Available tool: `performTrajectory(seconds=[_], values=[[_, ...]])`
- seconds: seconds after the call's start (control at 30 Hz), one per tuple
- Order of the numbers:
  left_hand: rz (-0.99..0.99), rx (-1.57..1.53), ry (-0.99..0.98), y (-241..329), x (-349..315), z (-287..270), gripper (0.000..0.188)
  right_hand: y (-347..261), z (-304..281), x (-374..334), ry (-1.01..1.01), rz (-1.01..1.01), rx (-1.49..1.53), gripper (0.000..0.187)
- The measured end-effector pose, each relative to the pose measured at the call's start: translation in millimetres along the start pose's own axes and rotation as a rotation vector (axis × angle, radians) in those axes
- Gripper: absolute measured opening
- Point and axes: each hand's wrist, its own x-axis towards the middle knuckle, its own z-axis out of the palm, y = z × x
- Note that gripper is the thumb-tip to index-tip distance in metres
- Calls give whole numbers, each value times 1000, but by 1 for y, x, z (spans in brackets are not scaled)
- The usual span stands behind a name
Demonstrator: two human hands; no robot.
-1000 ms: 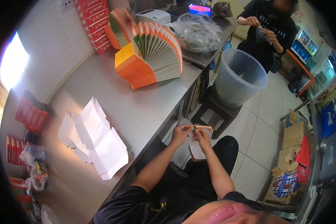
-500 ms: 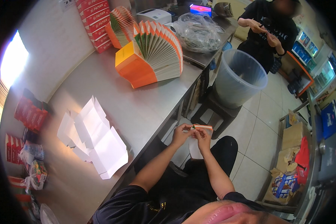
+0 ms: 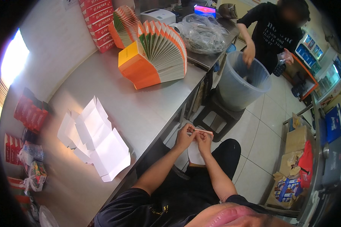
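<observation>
Over my lap, my left hand point(image 3: 184, 137) and my right hand point(image 3: 204, 143) are close together, fingers pinched on the upper edge of a cardboard box piece point(image 3: 195, 157). Its visible face is white, and a thin orange strip shows along its top. Part of it hides behind my right hand and forearm. On the steel table point(image 3: 147, 113) to my left lies an unfolded white box point(image 3: 113, 151), its flaps standing up. Farther back, a fanned stack of orange and yellow folded boxes point(image 3: 140, 68) leans over on the table.
Red boxes point(image 3: 98, 26) are piled against the wall. A translucent bin point(image 3: 238, 87) stands on a dark stool point(image 3: 216, 117). Across it, a co-worker point(image 3: 272, 34) reaches one hand into the bin and holds a clear plastic bag point(image 3: 283, 57) in the other. Cardboard cartons point(image 3: 297, 140) stand at right.
The box piece has tilted, so its orange strip looks thinner and more white shows below my hands. The co-worker's hands have parted, one going down into the bin.
</observation>
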Motion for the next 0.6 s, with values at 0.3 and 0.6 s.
performTrajectory(seconds=[0.3,0.6], values=[[-40,40,-190,-8,2,-9,29,-6,-11,-1,-110,134,-29,18],[-197,-183,-64,-41,21,-27,54,-53,-44,14,270,-71,-169,29]])
